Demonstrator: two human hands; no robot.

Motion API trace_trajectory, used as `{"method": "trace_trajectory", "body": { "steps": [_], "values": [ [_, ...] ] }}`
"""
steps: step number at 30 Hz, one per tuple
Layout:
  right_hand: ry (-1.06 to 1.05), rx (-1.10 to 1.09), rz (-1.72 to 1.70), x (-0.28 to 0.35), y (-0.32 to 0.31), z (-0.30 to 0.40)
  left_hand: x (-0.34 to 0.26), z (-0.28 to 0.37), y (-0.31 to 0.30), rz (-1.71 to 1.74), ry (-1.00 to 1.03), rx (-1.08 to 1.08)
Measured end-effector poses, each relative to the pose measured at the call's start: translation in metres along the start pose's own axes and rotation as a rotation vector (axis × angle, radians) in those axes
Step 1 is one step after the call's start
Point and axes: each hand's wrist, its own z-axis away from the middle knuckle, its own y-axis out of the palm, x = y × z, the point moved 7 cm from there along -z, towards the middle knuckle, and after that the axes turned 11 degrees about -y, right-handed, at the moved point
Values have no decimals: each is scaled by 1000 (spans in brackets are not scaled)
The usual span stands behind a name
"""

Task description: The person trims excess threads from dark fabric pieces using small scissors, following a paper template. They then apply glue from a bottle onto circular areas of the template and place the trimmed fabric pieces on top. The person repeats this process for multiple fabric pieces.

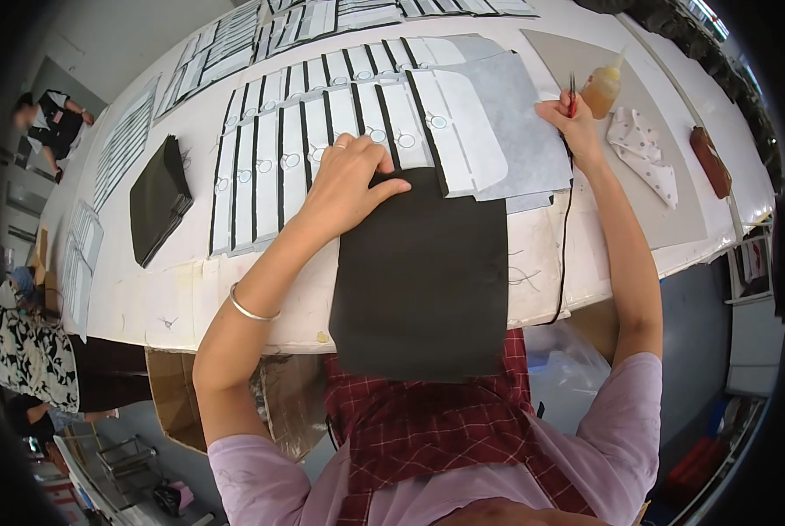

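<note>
A black rectangular sheet point(422, 283) lies over the table's near edge, its lower end reaching my checked apron. My left hand point(353, 181) rests at its upper left corner, thumb on the sheet and fingers over a row of overlapping white panels point(290, 177) with black strips and small ring marks. Whether it pinches the sheet cannot be told. In my right hand point(573, 121) is a slim pointed tool point(572, 92), red near the fingers, with dark tips upward. That hand is beside grey-white sheets point(524, 125). A dark cord hangs below it.
A squeeze bottle of amber liquid point(601, 91) and a dotted cloth point(642, 154) are on a grey board point(681, 210) at right, near a brown block point(710, 162). A stack of black pieces point(162, 200) lies left. Two people are at far left.
</note>
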Motion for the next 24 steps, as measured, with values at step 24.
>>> {"method": "trace_trajectory", "body": {
  "steps": [24],
  "values": [
    [-199, 222, 576, 123, 49, 68, 59, 71, -73, -54, -197, -232]
  ]
}}
